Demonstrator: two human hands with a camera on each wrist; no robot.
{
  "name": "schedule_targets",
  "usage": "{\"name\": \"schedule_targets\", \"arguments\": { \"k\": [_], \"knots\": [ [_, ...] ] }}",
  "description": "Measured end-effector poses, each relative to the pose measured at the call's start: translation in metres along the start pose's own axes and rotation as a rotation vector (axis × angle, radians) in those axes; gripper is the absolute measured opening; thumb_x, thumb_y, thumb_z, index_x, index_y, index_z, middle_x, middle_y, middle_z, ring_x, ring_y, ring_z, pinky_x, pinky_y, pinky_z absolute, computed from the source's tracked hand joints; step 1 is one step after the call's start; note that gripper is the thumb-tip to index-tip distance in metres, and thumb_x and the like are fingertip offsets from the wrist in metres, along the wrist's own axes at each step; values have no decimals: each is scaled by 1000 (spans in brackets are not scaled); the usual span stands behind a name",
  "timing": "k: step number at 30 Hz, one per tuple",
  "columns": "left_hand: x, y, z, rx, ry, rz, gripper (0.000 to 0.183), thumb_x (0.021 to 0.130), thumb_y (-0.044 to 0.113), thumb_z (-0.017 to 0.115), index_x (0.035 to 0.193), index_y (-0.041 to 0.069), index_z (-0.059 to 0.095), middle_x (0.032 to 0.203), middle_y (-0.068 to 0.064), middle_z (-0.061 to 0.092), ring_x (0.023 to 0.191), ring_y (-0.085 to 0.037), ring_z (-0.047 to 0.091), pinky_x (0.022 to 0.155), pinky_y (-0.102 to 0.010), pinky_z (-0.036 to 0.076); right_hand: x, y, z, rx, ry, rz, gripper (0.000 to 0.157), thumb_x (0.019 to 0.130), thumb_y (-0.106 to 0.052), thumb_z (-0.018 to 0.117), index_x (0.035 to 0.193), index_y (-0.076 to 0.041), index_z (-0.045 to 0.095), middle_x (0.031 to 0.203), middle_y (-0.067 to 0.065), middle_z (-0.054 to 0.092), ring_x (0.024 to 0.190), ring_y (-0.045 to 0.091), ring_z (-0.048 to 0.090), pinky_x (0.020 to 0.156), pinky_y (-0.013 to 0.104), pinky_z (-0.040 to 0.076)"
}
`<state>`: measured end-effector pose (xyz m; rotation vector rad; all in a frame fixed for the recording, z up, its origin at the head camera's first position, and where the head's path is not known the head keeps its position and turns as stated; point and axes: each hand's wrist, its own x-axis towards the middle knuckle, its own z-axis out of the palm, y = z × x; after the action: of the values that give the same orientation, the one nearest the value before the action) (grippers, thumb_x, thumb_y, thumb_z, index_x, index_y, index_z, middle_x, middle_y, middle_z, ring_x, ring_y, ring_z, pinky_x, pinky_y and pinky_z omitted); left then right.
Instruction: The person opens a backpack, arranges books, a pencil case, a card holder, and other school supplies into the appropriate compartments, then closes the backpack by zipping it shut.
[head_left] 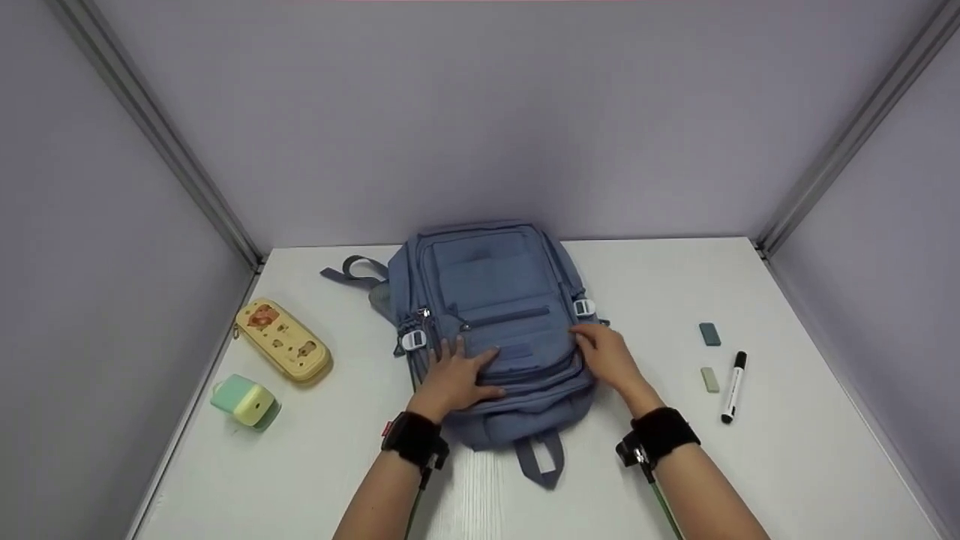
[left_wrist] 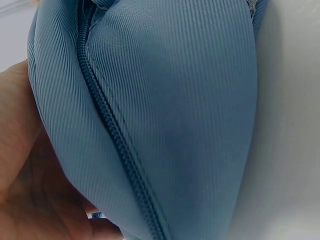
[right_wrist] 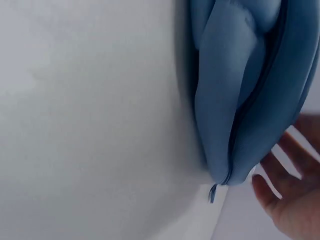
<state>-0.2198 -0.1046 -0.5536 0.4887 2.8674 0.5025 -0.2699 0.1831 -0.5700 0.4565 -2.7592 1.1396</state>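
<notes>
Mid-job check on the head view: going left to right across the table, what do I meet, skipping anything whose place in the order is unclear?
Yellow case → blue backpack → small dark green block → white marker with black ends.

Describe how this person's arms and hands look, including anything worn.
The left hand and right hand are bare, and no sleeves show on the forearms. Each wrist wears a wide black band; the left one has a small red tag at its edge. Each band carries a small dark device with a thin green cable.
</notes>
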Motion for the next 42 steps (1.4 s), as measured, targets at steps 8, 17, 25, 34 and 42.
{"name": "schedule_targets", "arguments": {
  "k": [8, 17, 25, 34, 42],
  "knots": [
    [2, -3, 2, 12, 4, 11, 77, 84, 64, 63, 150, 29, 42, 151, -37, 22, 135, -62, 14, 105, -71, 19, 21, 30, -23, -65, 136, 304, 26, 96, -2, 50, 113, 8, 66, 110, 26, 66, 102, 39, 62, 85, 50, 48],
    [2, 1, 3, 47, 11, 2, 77, 84, 65, 62, 150, 31, 41, 151, -36, 22, 135, -61, 15, 105, -71, 18, 33, 53, -18, -228, 25, 417, 33, 98, -12, 54, 128, -1, 63, 119, 25, 63, 108, 40, 61, 84, 52, 49],
    [2, 0, 5, 53, 17, -7, 77, 85, 65, 61, 151, 31, 40, 151, -37, 20, 135, -61, 15, 105, -72, 16, 33, 56, -9, -341, 50, 360, 32, 98, -18, 57, 127, -5, 66, 117, 29, 59, 106, 47, 57, 82, 60, 46],
    [1, -2, 7, 49, 22, 16, 76, 85, 65, 61, 150, 30, 42, 150, -38, 23, 135, -62, 17, 104, -72, 20, 32, 55, -6, -327, 100, 340, 19, 91, -9, 62, 100, 3, 74, 99, 24, 62, 94, 43, 60, 77, 56, 48],
    [-1, -1, 5, 31, 2, 1, 74, 87, 63, 60, 151, 30, 40, 151, -35, 22, 137, -60, 14, 105, -71, 19, 40, 56, -4, -197, 101, 370, 10, 91, -6, 55, 88, 3, 59, 89, 23, 65, 77, 35, 61, 68, 48, 48]
  ]
}}
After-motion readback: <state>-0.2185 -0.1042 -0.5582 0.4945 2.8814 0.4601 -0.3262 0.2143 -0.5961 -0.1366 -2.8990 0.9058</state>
